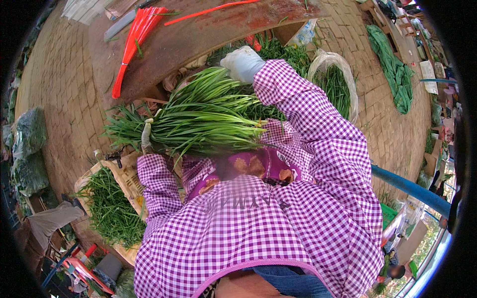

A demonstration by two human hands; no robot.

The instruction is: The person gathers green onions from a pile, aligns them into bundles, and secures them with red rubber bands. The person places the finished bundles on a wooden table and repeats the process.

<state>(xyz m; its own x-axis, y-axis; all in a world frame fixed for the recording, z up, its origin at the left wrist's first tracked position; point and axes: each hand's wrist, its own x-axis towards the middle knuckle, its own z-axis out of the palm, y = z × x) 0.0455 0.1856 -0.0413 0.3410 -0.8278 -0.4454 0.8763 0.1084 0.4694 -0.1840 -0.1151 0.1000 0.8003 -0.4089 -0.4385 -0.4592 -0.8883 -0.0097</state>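
Observation:
My left hand (146, 137), in a pale glove, is closed around a large bunch of garlic chives (208, 126). The dark tips stick out to its left, and the pale stem ends fan out to the right above my lap. My right hand (243, 65), in a light blue-grey glove, is curled at the upper edge of the fan, beside the leaves. Its fingertips face away, so I cannot tell whether it pinches any leaves. Purple-and-white checked sleeves cover both arms.
On the brown table (208, 33) ahead lie a bundle of red ties (136, 48), one loose red strip (208, 13) and a knife (120, 25). A plastic bag of greens (337, 89) stands right; a sack of cut leaves (111, 205) stands left. A blue pole (410, 188) is at right.

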